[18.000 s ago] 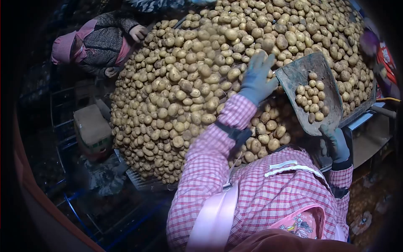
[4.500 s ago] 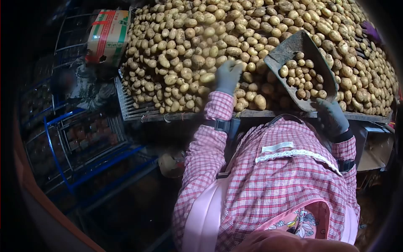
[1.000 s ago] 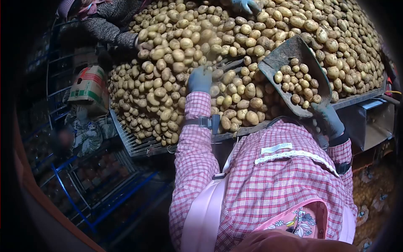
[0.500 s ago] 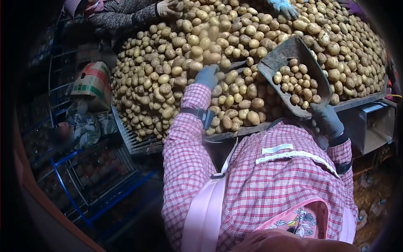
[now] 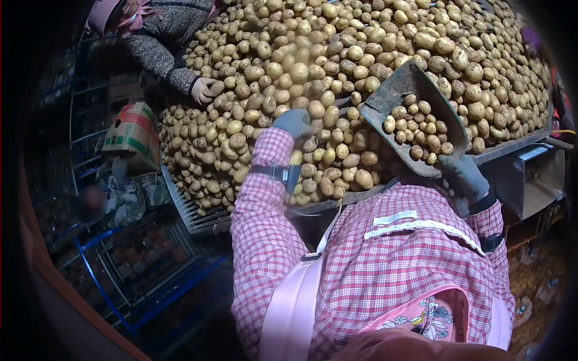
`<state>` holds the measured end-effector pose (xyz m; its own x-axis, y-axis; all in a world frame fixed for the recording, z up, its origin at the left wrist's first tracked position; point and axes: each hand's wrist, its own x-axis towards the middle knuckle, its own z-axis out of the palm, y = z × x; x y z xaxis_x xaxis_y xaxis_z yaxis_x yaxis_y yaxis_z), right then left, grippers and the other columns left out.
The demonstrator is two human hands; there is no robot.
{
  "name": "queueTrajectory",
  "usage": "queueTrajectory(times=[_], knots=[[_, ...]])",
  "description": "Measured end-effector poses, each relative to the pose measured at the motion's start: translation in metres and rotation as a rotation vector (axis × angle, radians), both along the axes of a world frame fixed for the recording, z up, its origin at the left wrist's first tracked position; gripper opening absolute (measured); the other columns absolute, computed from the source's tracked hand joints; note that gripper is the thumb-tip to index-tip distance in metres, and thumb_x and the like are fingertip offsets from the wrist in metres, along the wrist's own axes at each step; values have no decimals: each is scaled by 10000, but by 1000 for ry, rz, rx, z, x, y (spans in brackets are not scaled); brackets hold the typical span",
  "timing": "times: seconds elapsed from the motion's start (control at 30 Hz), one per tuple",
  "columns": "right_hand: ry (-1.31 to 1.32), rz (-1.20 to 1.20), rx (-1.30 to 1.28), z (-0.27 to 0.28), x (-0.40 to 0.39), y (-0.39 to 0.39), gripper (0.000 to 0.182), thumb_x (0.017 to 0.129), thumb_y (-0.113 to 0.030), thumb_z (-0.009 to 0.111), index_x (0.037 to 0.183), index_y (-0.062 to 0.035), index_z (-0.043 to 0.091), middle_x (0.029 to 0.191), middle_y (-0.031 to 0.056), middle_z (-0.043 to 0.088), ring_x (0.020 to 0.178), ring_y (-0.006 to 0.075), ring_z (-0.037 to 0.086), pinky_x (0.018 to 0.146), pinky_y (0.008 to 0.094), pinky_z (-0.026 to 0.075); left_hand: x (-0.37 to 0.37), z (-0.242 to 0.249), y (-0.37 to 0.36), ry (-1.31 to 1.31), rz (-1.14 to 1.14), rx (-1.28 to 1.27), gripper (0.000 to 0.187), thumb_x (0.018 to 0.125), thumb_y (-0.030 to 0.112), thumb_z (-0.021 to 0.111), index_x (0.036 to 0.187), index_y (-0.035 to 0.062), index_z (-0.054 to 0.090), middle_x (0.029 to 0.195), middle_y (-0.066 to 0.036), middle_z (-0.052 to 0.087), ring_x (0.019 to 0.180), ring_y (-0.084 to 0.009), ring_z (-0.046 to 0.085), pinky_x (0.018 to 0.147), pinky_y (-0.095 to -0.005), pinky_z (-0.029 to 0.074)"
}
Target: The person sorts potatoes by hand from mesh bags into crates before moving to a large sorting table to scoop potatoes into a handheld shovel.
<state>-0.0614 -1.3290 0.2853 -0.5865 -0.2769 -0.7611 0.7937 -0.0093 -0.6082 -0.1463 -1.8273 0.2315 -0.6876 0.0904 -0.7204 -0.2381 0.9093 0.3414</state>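
Observation:
My left hand [image 5: 293, 123], in a grey glove, reaches into a big heap of potatoes [image 5: 238, 126]. Its fingers curl down among them, and whatever they grip is hidden. Just below the fingertips lies a potato [image 5: 309, 143]. My right hand [image 5: 465, 178], gloved as well, is closed on the near end of a worn, dark green scoop [image 5: 385, 99]. Several small potatoes [image 5: 415, 127] rest inside the scoop, which lies tilted over the heap in front of my body.
At the upper left a co-worker's bare hand [image 5: 206, 90] touches the pile. A purple glove [image 5: 530, 40] shows at the far right. A slatted metal edge [image 5: 180, 201] borders the heap. A printed carton [image 5: 129, 135] stands left, an open box [image 5: 542, 180] right, and blue-framed racks [image 5: 99, 271] lower left.
My left hand has shifted slightly left and down over the potatoes. The co-worker's hand moved down and left along the heap. A blue glove at the top has left the view.

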Motion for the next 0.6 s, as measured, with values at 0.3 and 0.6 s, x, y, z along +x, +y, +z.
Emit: queueTrajectory(times=[0.3,0.6], knots=[[-70,-20,-6,0,-2,-4,336,972,-276,718,1160,-7,644,779,71,677,474,119,580,348,245,423,-43,57,83,394,278,478,368,928,267,773,1224,55,720,1133,-153,757,969,-251,730,856,-376,588],[-79,-59,60,8,7,-1,333,960,-324,731,1057,-15,655,741,75,660,464,136,572,344,267,402,-146,4,87,529,17,-319,344,962,312,652,1223,92,690,1222,-197,736,1105,-351,715,961,-465,563]])
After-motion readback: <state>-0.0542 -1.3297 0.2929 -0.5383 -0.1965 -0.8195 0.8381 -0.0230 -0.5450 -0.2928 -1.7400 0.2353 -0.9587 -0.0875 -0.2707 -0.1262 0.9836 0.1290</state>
